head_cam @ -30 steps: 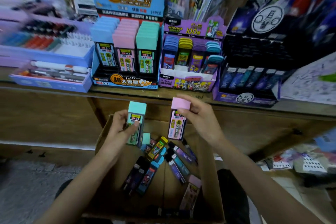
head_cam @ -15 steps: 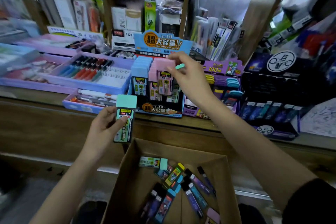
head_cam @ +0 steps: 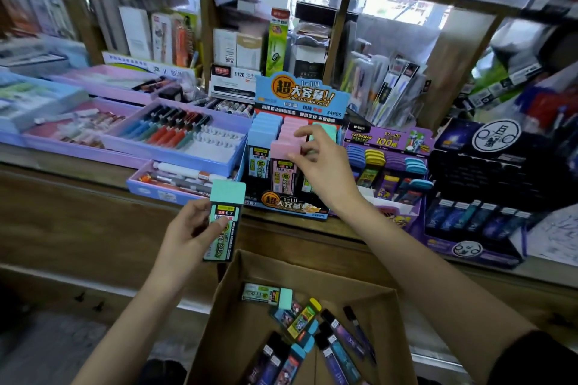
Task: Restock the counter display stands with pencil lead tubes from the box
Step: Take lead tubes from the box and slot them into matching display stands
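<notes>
**Two tubes in hand at the counter**

At six o'clock I see the cardboard box (head_cam: 225, 322), loose tubes (head_cam: 303, 319) lying inside. Beyond it, at eight o'clock, the left hand (head_cam: 187, 234) grips a green-capped tube (head_cam: 226, 197) upright, thumb across its label. Farthest, at twelve o'clock, the right hand (head_cam: 325, 172) pinches a pink-capped tube (head_cam: 283, 150) standing in the display stand (head_cam: 300, 97) — middle row.

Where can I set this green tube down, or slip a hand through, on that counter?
Bare wood runs along the counter's front edge, left of the small blue tray. The box's left floor is bare too. Behind that strip everything butts together, and the right hand pinching a pink tube blocks the blue stand. The left hand holds the green tube.
</notes>
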The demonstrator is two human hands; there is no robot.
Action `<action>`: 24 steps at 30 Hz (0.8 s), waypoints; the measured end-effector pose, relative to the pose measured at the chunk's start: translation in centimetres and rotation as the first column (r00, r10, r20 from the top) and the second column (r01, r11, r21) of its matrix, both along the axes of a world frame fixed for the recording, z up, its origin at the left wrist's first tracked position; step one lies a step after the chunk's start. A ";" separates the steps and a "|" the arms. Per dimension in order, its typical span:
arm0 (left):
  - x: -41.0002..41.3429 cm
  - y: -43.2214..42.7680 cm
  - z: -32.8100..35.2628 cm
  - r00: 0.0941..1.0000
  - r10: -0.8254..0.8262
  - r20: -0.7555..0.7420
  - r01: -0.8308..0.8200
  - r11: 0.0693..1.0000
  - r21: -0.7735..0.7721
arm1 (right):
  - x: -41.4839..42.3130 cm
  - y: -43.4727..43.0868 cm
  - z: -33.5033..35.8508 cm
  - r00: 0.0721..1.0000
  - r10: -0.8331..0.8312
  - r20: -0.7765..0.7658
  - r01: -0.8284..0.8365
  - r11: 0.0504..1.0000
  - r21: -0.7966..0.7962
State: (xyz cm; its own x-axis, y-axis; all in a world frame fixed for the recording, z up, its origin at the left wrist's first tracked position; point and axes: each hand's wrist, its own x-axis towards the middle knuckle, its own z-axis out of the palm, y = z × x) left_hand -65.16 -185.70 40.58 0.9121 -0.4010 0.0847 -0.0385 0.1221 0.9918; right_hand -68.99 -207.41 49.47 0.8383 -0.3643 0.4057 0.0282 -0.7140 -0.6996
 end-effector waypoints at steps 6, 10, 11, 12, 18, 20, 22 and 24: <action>-0.4 -0.3 0.1 1.000 -0.022 0.004 0.022 1.000 0.016 | -0.3 -0.5 -1.2 0.995 -0.065 0.075 0.092 0.888 -0.450; -0.9 -1.0 0.8 0.999 -0.039 0.010 0.039 0.999 0.014 | -0.8 -0.7 -0.3 0.997 -0.070 0.028 0.075 0.883 -0.463; -1.0 -1.3 1.1 0.999 -0.045 0.015 0.045 0.999 0.010 | -1.2 -0.6 -0.2 0.997 -0.079 0.014 0.076 0.885 -0.459; -1.1 -1.6 1.4 0.999 -0.050 0.022 0.050 0.999 0.004 | -1.8 -0.4 -0.1 0.997 -0.080 0.006 0.074 0.893 -0.444; -2.0 -3.8 3.3 0.984 -0.115 0.133 0.119 0.993 -0.017 | -5.4 2.7 -0.8 0.976 0.215 -0.018 -0.204 0.947 0.247; -2.5 -4.7 3.8 0.968 -0.162 0.190 0.168 0.986 -0.017 | -6.0 3.2 -1.1 0.978 0.208 -0.002 -0.201 0.945 0.260; -2.7 -5.3 4.1 0.941 -0.200 0.274 0.196 0.980 0.045 | -6.3 2.9 -0.6 0.985 0.172 0.004 -0.169 0.963 0.212; -2.6 -5.7 4.3 0.874 -0.220 0.434 0.134 0.966 0.219 | -6.5 1.8 0.3 0.988 0.156 0.005 -0.153 0.964 0.216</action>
State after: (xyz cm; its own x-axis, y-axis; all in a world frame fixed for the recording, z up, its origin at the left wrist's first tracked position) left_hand -67.75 -191.43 44.88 0.7036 -0.5993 0.3819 -0.4807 -0.0056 0.8769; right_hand -75.45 -205.63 49.77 0.8956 -0.3076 0.3214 0.1167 -0.5347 -0.8369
